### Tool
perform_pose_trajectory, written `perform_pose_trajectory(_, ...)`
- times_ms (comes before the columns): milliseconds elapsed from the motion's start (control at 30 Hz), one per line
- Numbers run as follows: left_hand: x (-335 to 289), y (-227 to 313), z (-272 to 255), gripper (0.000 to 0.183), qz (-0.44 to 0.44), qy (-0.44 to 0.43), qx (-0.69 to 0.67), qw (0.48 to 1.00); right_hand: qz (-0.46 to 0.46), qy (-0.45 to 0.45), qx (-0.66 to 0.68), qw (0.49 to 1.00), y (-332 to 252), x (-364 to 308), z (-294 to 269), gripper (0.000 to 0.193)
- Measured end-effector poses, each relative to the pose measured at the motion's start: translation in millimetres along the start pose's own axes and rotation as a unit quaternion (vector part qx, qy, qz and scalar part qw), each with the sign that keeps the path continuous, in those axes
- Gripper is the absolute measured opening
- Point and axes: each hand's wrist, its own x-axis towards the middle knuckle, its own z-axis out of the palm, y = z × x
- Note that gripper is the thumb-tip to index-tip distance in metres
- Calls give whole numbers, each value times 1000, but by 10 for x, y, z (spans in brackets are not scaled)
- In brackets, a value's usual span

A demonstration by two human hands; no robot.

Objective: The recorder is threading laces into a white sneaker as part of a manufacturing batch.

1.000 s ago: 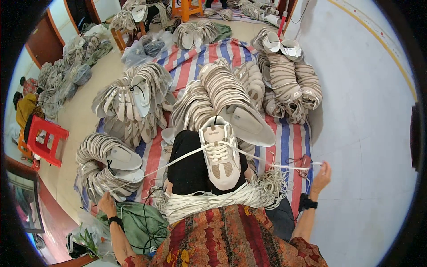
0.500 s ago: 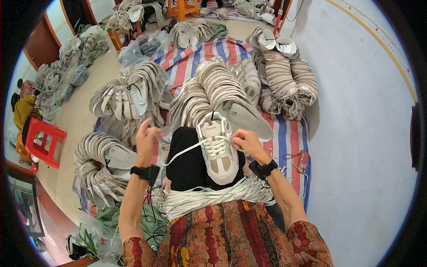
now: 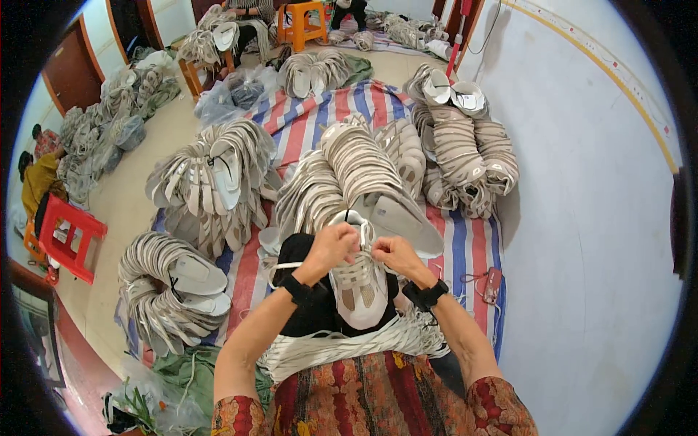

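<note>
Here, in the head view, both hands are working at the top of a shoe upper [image 3: 360,283] that is lying on a black pad [image 3: 313,305] across the person's lap, just below frame centre. The left hand [image 3: 333,245] is closing on the upper's collar at 12 o'clock of the shoe, with fingers curled together; the right hand [image 3: 392,254] is pinching at the same collar from 2 o'clock, seemingly on the white lace [image 3: 280,267], though the exact contact is too small to tell. The lace is looping out toward 9 o'clock.

Handling judgement: the upper is looking light, soft and floppy, with no sole attached, so it is likely collapsing unless supported from beneath. The eyelet edges and collar are offering the firmest hold; the lace is thin and may be slipping through the fingers.

Appearance: the upper is showing white and beige panels with a tan patch near the toe, which is pointing at 6 o'clock.

A bundle of white laces [image 3: 349,345] is lying at 6 o'clock of the shoe. Stacks of uppers [image 3: 349,167] are fanning out on the striped sheet [image 3: 465,247] at 12 o'clock.
</note>
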Motion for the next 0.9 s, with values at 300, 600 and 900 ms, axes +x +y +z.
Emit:
perform_pose_trajectory(300,-21,10,58,16,-39,-20,7,999,-114,33,-156,981,-55,115,19,16)
perform_pose_trajectory(600,-2,-152,66,13,-42,0,7,999,122,-148,227,955,207,57,-127,12)
perform_pose_trajectory(900,-18,-28,113,18,-5,-26,68,997,203,-193,302,911,266,125,-136,14)
